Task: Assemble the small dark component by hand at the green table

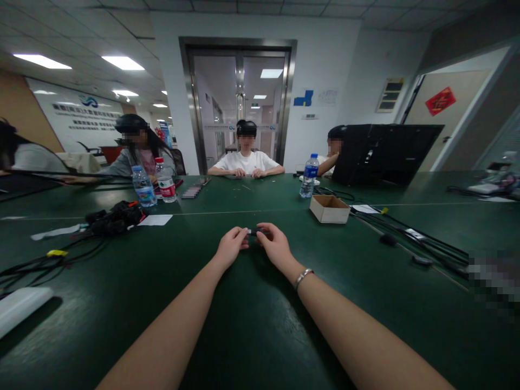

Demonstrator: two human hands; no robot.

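A small dark stick with a silvery end is held level over the green table, between my two hands. The fingertips of my left hand are closed on its silvery end. At the other side, my right hand pinches the dark end with thumb and fingers, which cover part of it. The piece is too small to tell its exact kind. A metal bracelet circles my right wrist.
An open cardboard box lies ahead to the right, near a water bottle and a monitor. Black cables run along the right. Leftward are two bottles, black gear and a white object. A person sits opposite.
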